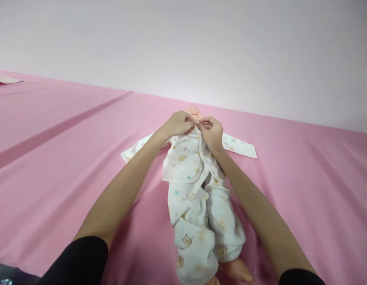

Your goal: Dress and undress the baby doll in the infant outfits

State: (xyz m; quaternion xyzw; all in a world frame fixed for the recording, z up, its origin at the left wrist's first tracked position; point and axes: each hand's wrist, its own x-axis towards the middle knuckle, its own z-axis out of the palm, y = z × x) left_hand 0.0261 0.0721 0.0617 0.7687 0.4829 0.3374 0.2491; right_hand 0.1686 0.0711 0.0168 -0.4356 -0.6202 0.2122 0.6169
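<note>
A baby doll point(194, 111) lies on its back on a pink sheet point(67, 158), head away from me, feet near the bottom edge. It wears a white printed top point(183, 160) and matching trousers point(201, 225). My left hand point(179, 123) and my right hand point(211, 132) meet at the doll's neck, both closed in a pinch on the collar edges of the top. The hands hide most of the doll's face. The top's sleeves spread out flat to both sides.
The pink sheet covers the whole surface, with long creases on the left. A plain pale wall point(201, 47) runs behind it. A small pale cloth point(5, 80) lies at the far left edge.
</note>
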